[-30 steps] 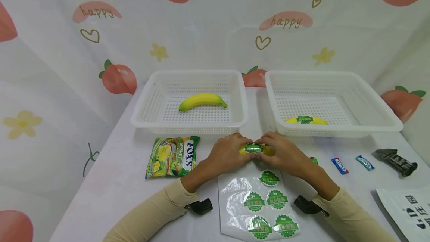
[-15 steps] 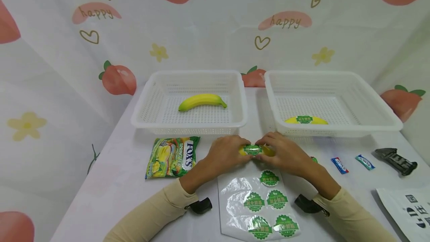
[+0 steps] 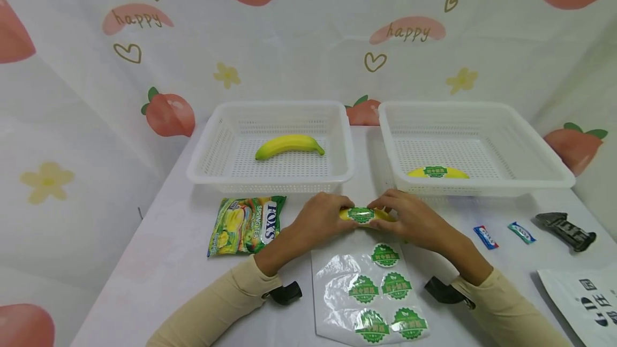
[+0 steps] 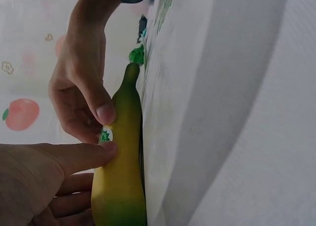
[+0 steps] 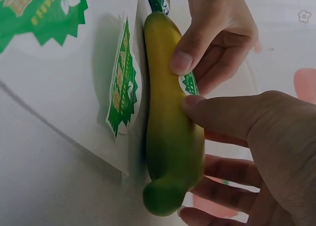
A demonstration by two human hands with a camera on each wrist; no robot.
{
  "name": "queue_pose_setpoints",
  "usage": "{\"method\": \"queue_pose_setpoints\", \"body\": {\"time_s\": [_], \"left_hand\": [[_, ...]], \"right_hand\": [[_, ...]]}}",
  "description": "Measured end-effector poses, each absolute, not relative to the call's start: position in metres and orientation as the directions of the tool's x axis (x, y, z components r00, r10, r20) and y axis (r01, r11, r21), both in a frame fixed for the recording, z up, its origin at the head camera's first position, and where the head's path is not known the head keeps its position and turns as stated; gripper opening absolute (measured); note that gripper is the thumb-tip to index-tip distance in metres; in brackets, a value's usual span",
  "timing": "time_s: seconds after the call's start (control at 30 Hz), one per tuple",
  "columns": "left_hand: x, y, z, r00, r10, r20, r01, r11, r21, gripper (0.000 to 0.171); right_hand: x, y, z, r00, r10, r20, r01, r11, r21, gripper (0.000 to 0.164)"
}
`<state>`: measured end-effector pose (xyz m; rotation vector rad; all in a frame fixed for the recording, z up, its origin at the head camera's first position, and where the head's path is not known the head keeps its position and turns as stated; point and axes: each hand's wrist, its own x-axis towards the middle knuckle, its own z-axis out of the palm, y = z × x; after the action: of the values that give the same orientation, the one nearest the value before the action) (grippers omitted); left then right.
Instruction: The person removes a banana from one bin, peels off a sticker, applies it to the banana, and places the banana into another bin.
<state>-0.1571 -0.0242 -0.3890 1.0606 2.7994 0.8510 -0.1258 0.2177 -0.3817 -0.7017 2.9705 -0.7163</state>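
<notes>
The banana (image 5: 165,107) looks smooth — the sticker sheet (image 3: 332,304) glossy

Here at the centre, the left hand (image 3: 322,216) and the right hand (image 3: 409,217) grip a banana (image 3: 378,215) from either end, a green sticker (image 3: 361,215) facing up between them, right by the far end of a shiny sticker sheet (image 3: 332,304). Look behind: one banana with no sticker (image 3: 289,145) lies in the left basket (image 3: 270,180), and a stickered one (image 3: 455,173) sits low behind the front rim of the right basket (image 3: 487,183)! Over on the left there's a FOX'S bag (image 3: 247,226), while out right come a red-and-blue sweet (image 3: 486,237), a teal sweet (image 3: 521,233), a black packet (image 3: 567,231) and a white bag (image 3: 583,304).
</notes>
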Motion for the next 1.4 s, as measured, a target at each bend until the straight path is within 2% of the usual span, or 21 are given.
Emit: {"method": "queue_pose_setpoints", "body": {"time_s": [0.3,0.53,0.67,0.77,0.87,1.03,1.23,1.4], "left_hand": [[-0.156,-0.025,-0.388,-0.779,0.607,0.157,0.588,0.622,0.517,0.028],[-0.155,-0.022,-0.389,-0.775,0.612,0.155,0.599,0.636,0.487,0.032],[-0.154,-0.017,-0.384,-0.755,0.634,0.168,0.624,0.615,0.482,0.04],[-0.154,-0.008,-0.376,-0.732,0.657,0.181,0.627,0.545,0.557,0.043],[-0.156,0.004,-0.367,-0.716,0.665,0.213,0.596,0.422,0.683,0.042],[-0.168,0.025,-0.356,-0.757,0.623,0.196,0.447,0.275,0.851,0.043],[-0.182,0.048,-0.358,-0.821,0.556,0.131,0.333,0.28,0.9,0.043],[-0.188,0.058,-0.363,-0.845,0.513,0.154,0.336,0.283,0.898,0.039]], "right_hand": [[-0.126,0.22,-0.375,-0.889,-0.454,0.062,-0.431,0.784,-0.446,0.029],[-0.129,0.232,-0.367,-0.87,-0.476,-0.13,-0.338,0.767,-0.545,0.047],[-0.131,0.237,-0.365,-0.85,-0.493,-0.184,-0.306,0.748,-0.589,0.047],[-0.132,0.238,-0.364,-0.847,-0.496,-0.189,-0.3,0.741,-0.6,0.045],[-0.133,0.239,-0.364,-0.853,-0.49,-0.18,-0.301,0.743,-0.598,0.043],[-0.133,0.238,-0.365,-0.854,-0.488,-0.179,-0.292,0.735,-0.612,0.043],[-0.134,0.238,-0.366,-0.849,-0.491,-0.193,-0.288,0.738,-0.61,0.049],[-0.133,0.237,-0.366,-0.852,-0.485,-0.198,-0.284,0.745,-0.603,0.051]]}}
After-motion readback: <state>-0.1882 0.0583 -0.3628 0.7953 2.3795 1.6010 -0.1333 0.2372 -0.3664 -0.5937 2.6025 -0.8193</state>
